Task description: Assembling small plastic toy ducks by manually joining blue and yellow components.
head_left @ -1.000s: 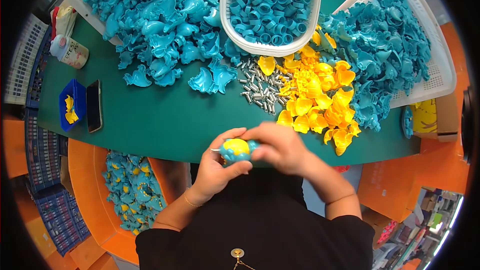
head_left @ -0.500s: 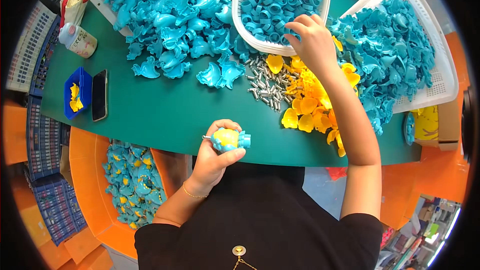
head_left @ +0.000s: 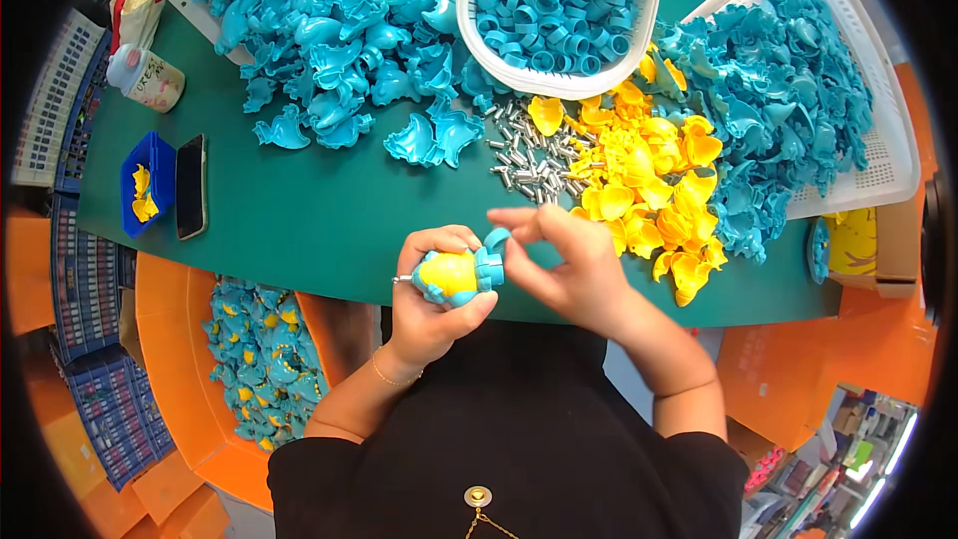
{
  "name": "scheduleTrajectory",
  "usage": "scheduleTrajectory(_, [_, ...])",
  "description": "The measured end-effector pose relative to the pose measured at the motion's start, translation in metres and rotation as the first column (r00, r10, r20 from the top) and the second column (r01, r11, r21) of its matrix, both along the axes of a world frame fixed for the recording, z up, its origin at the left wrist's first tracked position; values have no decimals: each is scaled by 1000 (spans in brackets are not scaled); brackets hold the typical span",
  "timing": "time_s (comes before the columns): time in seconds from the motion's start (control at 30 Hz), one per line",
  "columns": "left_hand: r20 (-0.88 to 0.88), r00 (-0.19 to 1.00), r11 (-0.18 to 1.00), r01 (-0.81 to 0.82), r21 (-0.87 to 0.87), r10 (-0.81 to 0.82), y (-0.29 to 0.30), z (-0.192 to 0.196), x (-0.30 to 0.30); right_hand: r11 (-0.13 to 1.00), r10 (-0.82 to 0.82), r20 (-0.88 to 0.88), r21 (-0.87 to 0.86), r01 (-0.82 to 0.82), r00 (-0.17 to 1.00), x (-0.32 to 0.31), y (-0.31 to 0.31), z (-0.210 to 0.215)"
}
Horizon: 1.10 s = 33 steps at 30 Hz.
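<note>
My left hand (head_left: 431, 311) is closed around a teal and yellow plastic toy figure (head_left: 448, 275), its yellow side up. A thin metal piece sticks out of the toy's left end. Between thumb and fingertips, my right hand (head_left: 571, 265) pinches a small teal ring (head_left: 496, 239) right beside the toy's teal right end. Whether ring and toy touch, I cannot tell. More such rings fill a white basket (head_left: 469, 45) at the back. Beyond my hands lie small silver metal pins (head_left: 539, 162) and a heap of yellow shell pieces (head_left: 654, 175).
Teal shell parts (head_left: 344, 50) are heaped at back left. A white crate (head_left: 888, 155) at right spills more teal pieces. On the green table (head_left: 289, 205) at left are a phone (head_left: 192, 188), a blue tray (head_left: 160, 165) and a bottle (head_left: 150, 78). An orange bin (head_left: 180, 359) holds teal-yellow toys.
My right hand has come back from the ring basket to the toy, now with a teal ring in its fingers. The left hand still holds the toy in nearly the same place.
</note>
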<state>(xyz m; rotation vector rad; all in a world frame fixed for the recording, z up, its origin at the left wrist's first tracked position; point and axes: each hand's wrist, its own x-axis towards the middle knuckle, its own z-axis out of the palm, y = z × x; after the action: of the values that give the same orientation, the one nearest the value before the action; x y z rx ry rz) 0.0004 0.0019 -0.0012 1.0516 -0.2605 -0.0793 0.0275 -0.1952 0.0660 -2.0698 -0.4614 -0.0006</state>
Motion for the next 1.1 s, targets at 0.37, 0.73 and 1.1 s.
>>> scheduleTrajectory(0.37, [120, 992, 981, -58, 185, 36, -4, -1, -10, 690, 112, -437, 681, 247, 892, -46, -6, -29])
scheduleTrajectory(0.73, [40, 993, 964, 95, 249, -108, 17, 4, -21, 917, 54, 71, 392, -77, 996, -48, -7, -35])
scheduleTrajectory(1.1, [104, 986, 973, 110, 202, -133, 13, 5, -31, 818, 122, -148, 575, -15, 981, -59, -6, -43])
